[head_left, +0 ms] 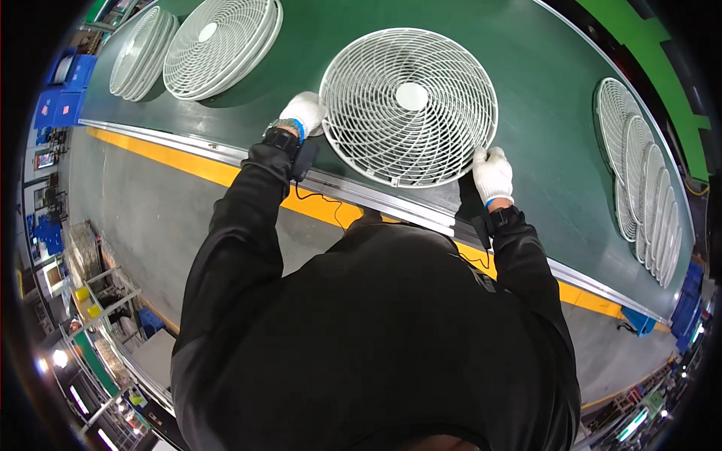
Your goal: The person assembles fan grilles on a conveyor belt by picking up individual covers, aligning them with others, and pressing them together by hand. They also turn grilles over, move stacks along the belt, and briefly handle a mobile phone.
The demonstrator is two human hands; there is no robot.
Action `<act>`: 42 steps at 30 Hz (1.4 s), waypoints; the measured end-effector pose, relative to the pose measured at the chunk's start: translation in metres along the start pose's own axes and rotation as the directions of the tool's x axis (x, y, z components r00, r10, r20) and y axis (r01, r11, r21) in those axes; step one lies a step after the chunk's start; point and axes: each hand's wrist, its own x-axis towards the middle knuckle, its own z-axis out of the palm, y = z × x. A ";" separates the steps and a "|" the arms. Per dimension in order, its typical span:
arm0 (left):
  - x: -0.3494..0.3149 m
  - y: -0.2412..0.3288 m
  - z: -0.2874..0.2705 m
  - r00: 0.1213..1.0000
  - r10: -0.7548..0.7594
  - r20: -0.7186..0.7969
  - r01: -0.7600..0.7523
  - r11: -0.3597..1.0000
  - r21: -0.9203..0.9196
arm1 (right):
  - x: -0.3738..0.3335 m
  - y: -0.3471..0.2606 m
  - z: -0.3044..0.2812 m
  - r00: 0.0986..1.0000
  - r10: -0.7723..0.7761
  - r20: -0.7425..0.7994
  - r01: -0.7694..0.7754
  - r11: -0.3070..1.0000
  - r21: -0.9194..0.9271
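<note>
A round white fan grille (376,139) with spiralling ribs and a plain centre disc is in front of me, above the green belt. My left hand (307,113), in a white glove, is closed on its left rim. On the lower right rim, my right hand (492,174), gloved alike, grips with the thumb and fingers bent round the edge. The parts of the fingers under the rim are hidden. Each wrist carries a dark strapped device with a thin cable.
Stacked grilles (218,49) lie at the far left, beside a second stack (143,56). A fanned row of grilles (647,173) rests at the right. The green belt (541,105) has a metal rail (180,143) along its near edge. Blue bins (64,98) stand beyond its left end.
</note>
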 end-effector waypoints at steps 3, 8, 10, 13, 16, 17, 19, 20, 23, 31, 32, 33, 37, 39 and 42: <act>-0.012 0.015 -0.004 1.000 -0.005 -0.031 0.008 0.996 0.086 | 0.000 -0.001 0.008 1.000 -0.014 0.010 0.014 0.999 -0.034; -0.009 0.009 -0.001 0.996 -0.044 -0.073 0.044 0.999 -0.003 | -0.002 -0.006 0.014 0.998 -0.034 -0.049 0.033 0.999 -0.014; -0.010 0.013 -0.002 0.996 -0.076 -0.053 0.076 0.997 0.008 | -0.004 -0.004 0.016 0.998 -0.043 -0.056 0.042 0.999 -0.021; -0.016 0.014 -0.004 0.995 -0.050 -0.089 0.046 0.998 -0.048 | 0.000 0.001 0.020 0.998 -0.021 -0.063 0.022 1.000 0.022; -0.021 0.017 -0.005 0.993 -0.064 -0.095 0.057 0.996 -0.075 | 0.003 0.002 0.015 0.999 -0.025 -0.030 0.027 0.999 0.047; -0.021 0.020 -0.007 0.993 -0.087 -0.085 0.081 0.995 -0.066 | 0.004 0.003 0.015 1.000 -0.020 -0.016 0.021 0.998 0.062; -0.021 0.018 -0.007 0.991 -0.113 -0.076 0.109 0.992 -0.058 | 0.007 0.007 0.017 1.000 0.000 0.010 -0.001 0.997 0.078; -0.019 0.014 -0.004 0.989 -0.141 -0.049 0.134 0.983 -0.123 | 0.008 0.009 0.018 0.999 0.022 0.031 -0.025 0.995 0.096; -0.013 0.004 0.003 0.981 -0.193 0.008 0.189 0.950 -0.250 | 0.015 0.015 0.020 0.999 0.006 0.034 -0.009 0.996 0.092; -0.046 0.043 -0.022 0.995 -0.032 -0.097 0.033 0.999 0.009 | 0.007 -0.008 -0.006 0.932 0.231 0.280 -0.332 0.852 0.405; -0.049 0.044 -0.023 0.988 -0.043 -0.148 0.053 0.996 0.066 | 0.007 -0.010 -0.009 0.913 0.265 0.310 -0.386 0.807 0.447; -0.051 0.043 -0.025 0.979 -0.049 -0.198 0.074 0.990 0.121 | 0.007 -0.012 -0.012 0.892 0.298 0.340 -0.437 0.757 0.486; -0.035 0.000 -0.012 0.954 0.027 -0.300 -0.009 0.998 0.060 | 0.014 -0.015 -0.023 0.912 0.270 0.307 -0.377 0.847 0.374; -0.026 0.018 -0.021 0.996 -0.077 -0.047 0.071 0.991 -0.117 | 0.036 0.011 -0.006 0.957 0.174 0.234 -0.264 0.859 0.438; -0.014 0.009 -0.021 0.966 -0.165 0.196 0.226 0.911 -0.346 | 0.070 0.010 -0.006 0.983 -0.038 0.177 -0.054 0.871 0.488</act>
